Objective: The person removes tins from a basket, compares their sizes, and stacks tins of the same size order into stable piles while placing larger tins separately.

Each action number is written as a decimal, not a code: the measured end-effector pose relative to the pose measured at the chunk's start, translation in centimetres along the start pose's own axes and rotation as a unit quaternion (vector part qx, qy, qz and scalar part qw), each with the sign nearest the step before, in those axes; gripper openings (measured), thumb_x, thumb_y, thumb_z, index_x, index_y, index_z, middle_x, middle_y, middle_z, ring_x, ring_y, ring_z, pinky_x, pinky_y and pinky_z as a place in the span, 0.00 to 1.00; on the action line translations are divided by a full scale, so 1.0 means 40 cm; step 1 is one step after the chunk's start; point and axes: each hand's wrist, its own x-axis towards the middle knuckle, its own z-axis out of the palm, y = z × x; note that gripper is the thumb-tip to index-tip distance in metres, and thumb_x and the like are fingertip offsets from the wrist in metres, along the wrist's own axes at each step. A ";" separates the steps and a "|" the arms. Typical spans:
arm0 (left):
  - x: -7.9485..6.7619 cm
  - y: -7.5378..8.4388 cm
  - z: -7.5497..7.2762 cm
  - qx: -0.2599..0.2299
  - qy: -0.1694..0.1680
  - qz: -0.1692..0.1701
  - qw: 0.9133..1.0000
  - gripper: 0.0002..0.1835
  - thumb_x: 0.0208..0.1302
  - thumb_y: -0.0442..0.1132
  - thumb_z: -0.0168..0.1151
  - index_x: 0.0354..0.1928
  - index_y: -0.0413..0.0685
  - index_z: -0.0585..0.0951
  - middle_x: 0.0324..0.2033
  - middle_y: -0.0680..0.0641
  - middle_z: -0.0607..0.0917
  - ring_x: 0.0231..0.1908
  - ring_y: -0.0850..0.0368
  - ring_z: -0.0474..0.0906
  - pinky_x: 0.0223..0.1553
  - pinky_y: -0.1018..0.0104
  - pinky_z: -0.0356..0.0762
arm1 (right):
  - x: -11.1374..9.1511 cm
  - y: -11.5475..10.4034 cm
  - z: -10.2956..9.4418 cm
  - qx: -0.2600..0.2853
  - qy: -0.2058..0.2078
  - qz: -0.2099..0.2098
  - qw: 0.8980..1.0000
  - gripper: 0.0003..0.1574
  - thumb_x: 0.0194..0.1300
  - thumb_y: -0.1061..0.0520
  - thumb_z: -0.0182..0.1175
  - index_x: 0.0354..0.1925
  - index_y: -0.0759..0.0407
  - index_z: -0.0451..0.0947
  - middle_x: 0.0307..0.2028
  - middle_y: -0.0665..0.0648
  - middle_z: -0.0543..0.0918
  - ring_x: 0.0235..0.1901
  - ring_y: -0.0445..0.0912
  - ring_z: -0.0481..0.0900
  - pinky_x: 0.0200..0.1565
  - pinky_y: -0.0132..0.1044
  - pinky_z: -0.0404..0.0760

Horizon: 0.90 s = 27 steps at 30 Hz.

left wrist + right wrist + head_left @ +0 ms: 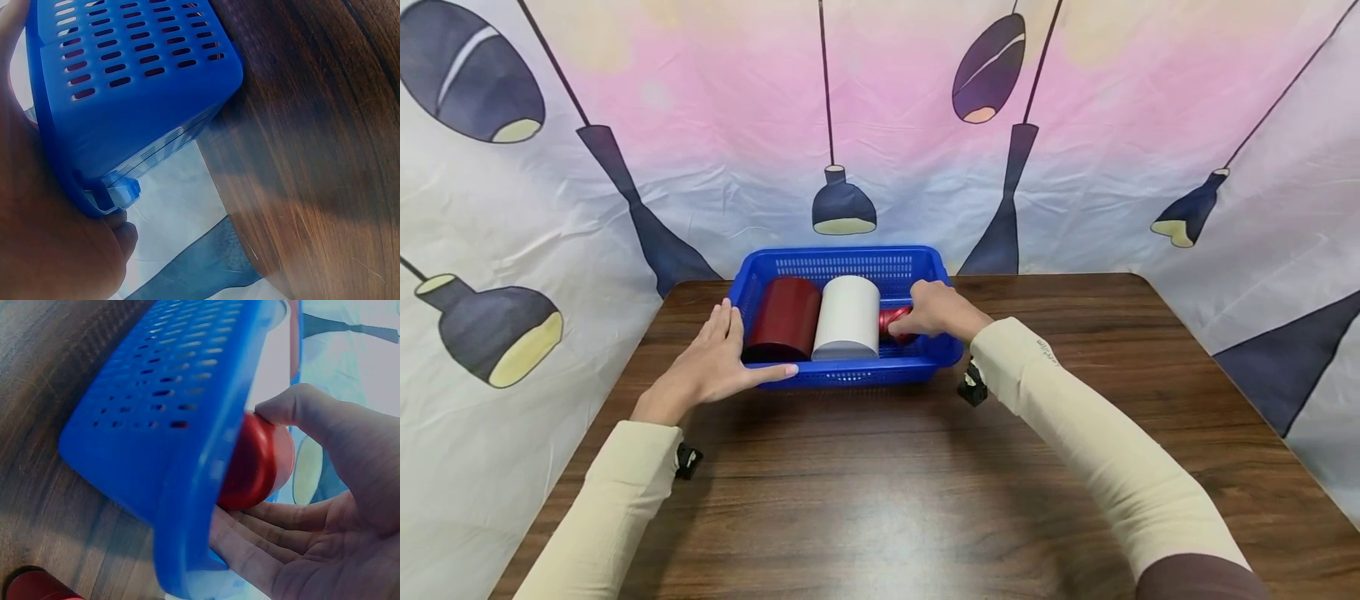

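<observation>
My right grip [938,308] has thumb and fingers closed around the red object [259,465], inside the right end of the blue basket [850,375]. My left grip [703,362], fingers extended, rests on its rim. Placing or removing, I cannot tell; next, I think, calls for steadying the basket.

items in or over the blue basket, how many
3: dark red cylinder on the left, white cylinder in the middle, glossy red object held by the right hand on the right. More may be hidden.
</observation>
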 end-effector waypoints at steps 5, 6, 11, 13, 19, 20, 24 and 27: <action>-0.001 -0.001 0.000 0.003 -0.002 0.001 1.000 0.77 0.50 0.86 0.51 0.77 0.29 0.32 0.77 0.33 0.26 0.76 0.35 0.22 0.72 0.33 0.35 | -0.009 0.018 -0.026 0.029 0.004 -0.017 0.999 0.25 0.63 0.43 0.67 0.21 0.58 0.71 0.17 0.53 0.74 0.19 0.46 0.76 0.23 0.33 0.72; -0.001 -0.001 -0.001 0.003 -0.001 0.002 1.000 0.77 0.50 0.86 0.51 0.77 0.29 0.33 0.77 0.33 0.26 0.76 0.35 0.22 0.72 0.33 0.36 | -0.011 0.022 -0.031 0.036 0.004 -0.020 0.999 0.26 0.63 0.44 0.67 0.19 0.59 0.72 0.15 0.52 0.74 0.18 0.46 0.76 0.22 0.33 0.71; 0.000 0.001 -0.001 0.006 0.000 0.002 1.000 0.77 0.50 0.86 0.51 0.77 0.29 0.33 0.77 0.32 0.27 0.76 0.34 0.23 0.72 0.32 0.36 | -0.023 0.037 -0.047 0.045 0.025 -0.031 0.998 0.24 0.63 0.44 0.67 0.21 0.62 0.80 0.16 0.52 0.77 0.19 0.45 0.75 0.23 0.33 0.72; 0.000 0.001 0.000 0.008 0.000 0.002 1.000 0.77 0.50 0.86 0.51 0.77 0.29 0.33 0.77 0.32 0.27 0.76 0.34 0.23 0.72 0.32 0.36 | -0.028 0.040 -0.052 0.045 0.037 -0.030 0.998 0.24 0.62 0.44 0.67 0.21 0.61 0.80 0.16 0.52 0.77 0.20 0.45 0.75 0.23 0.33 0.72; 0.001 -0.001 0.001 0.007 0.001 0.002 1.000 0.77 0.50 0.86 0.52 0.76 0.28 0.34 0.77 0.31 0.28 0.76 0.33 0.23 0.71 0.31 0.36 | -0.042 0.059 -0.073 0.058 0.052 -0.033 0.996 0.23 0.61 0.44 0.69 0.23 0.62 0.82 0.19 0.55 0.80 0.20 0.45 0.74 0.25 0.34 0.73; 0.002 -0.002 0.001 0.006 0.001 0.003 1.000 0.77 0.50 0.86 0.52 0.76 0.28 0.34 0.77 0.31 0.28 0.76 0.33 0.23 0.71 0.31 0.36 | -0.044 0.064 -0.077 0.061 0.052 -0.034 0.996 0.23 0.61 0.44 0.69 0.25 0.63 0.83 0.20 0.57 0.82 0.21 0.45 0.74 0.25 0.34 0.72; 0.002 -0.002 0.001 0.006 0.002 0.003 1.000 0.77 0.50 0.86 0.51 0.77 0.28 0.34 0.77 0.31 0.28 0.76 0.32 0.24 0.71 0.30 0.37 | -0.054 0.082 -0.091 0.066 0.059 -0.039 0.995 0.22 0.62 0.44 0.70 0.30 0.64 0.86 0.24 0.59 0.85 0.22 0.46 0.73 0.24 0.34 0.68; 0.003 -0.002 0.000 0.006 0.001 0.003 1.000 0.77 0.50 0.86 0.51 0.77 0.28 0.34 0.77 0.31 0.28 0.76 0.33 0.24 0.71 0.30 0.37 | -0.059 0.097 -0.101 0.070 0.071 -0.040 0.994 0.21 0.61 0.44 0.71 0.31 0.62 0.85 0.27 0.59 0.86 0.25 0.47 0.75 0.25 0.35 0.68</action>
